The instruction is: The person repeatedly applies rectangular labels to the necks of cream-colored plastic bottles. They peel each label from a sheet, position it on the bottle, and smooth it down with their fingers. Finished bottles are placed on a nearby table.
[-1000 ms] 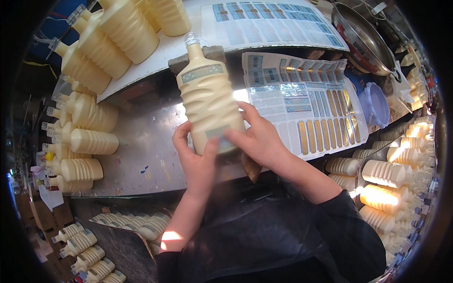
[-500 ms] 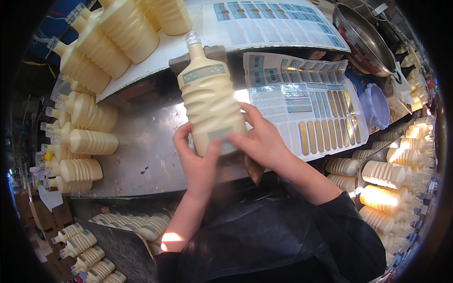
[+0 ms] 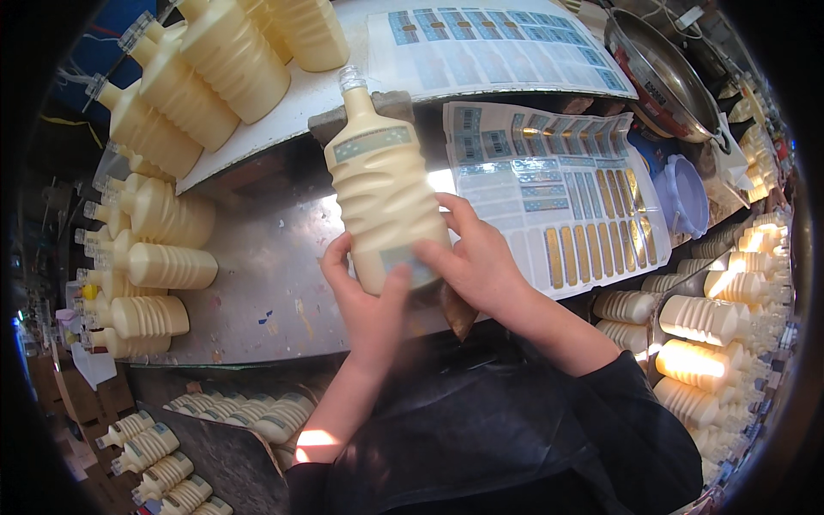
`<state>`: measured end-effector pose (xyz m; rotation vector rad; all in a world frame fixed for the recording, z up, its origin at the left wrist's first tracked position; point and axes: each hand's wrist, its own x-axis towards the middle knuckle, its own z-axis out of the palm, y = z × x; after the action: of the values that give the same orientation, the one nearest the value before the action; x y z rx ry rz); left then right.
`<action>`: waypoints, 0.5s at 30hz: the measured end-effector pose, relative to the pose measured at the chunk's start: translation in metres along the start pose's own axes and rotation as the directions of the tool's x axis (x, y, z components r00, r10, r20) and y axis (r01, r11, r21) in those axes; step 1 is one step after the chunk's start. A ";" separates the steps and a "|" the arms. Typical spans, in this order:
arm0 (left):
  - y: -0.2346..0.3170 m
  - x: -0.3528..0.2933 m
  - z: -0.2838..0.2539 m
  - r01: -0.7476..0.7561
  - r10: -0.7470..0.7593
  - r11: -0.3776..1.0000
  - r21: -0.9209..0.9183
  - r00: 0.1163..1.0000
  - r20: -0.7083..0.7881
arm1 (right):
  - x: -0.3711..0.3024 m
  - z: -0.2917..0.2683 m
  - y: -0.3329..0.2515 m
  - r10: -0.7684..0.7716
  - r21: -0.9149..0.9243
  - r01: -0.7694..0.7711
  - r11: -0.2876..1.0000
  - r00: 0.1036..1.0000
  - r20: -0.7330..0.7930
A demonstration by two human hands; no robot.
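Observation:
A cream-coloured bottle (image 3: 384,189) with wavy ridges and a clear threaded neck lies tilted in front of me, its neck pointing away. One bluish label (image 3: 372,144) is on its shoulder, and another label (image 3: 403,257) sits low near its base, partly under my thumbs. My left hand (image 3: 365,296) grips the bottle's lower left side, its thumb blurred over the lower label. With its fingers round the lower right side, my right hand (image 3: 472,257) presses its thumb on the bottle's face beside that label. A grey block (image 3: 393,105) is behind the bottle's neck.
Sheets of labels (image 3: 558,197) lie to the right, and more label sheets (image 3: 506,51) on the white shelf beyond. Cream bottles (image 3: 172,266) crowd the left side; others (image 3: 699,318) are stacked at right. A metal pan (image 3: 665,73) and lilac bucket (image 3: 682,193) stand at far right.
My left thumb has shifted slightly over the lower label, and the left hand has turned a little. The bottle has moved slightly nearer; my right hand keeps its hold.

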<state>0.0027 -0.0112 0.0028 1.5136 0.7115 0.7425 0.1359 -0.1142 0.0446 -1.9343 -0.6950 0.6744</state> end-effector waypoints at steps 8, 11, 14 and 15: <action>-0.001 0.000 0.000 -0.013 0.013 1.000 -0.002 1.000 -0.002 | 0.000 0.000 -0.002 0.013 -0.002 -0.013 1.000 1.000 0.007; 0.000 0.001 0.001 -0.005 0.005 1.000 -0.025 1.000 -0.003 | 0.000 0.000 -0.001 0.010 -0.003 -0.010 1.000 1.000 -0.007; 0.005 0.001 0.000 -0.002 0.003 0.999 -0.038 1.000 0.027 | 0.013 -0.003 0.027 -0.051 0.105 0.055 0.993 0.998 -0.039; 0.008 0.001 -0.001 0.000 0.002 0.999 -0.040 0.999 0.040 | 0.021 -0.009 0.027 -0.079 0.158 0.086 0.984 0.996 -0.049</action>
<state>0.0023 -0.0104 0.0108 1.4888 0.6623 0.7215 0.1616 -0.1153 0.0203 -1.7582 -0.6707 0.6166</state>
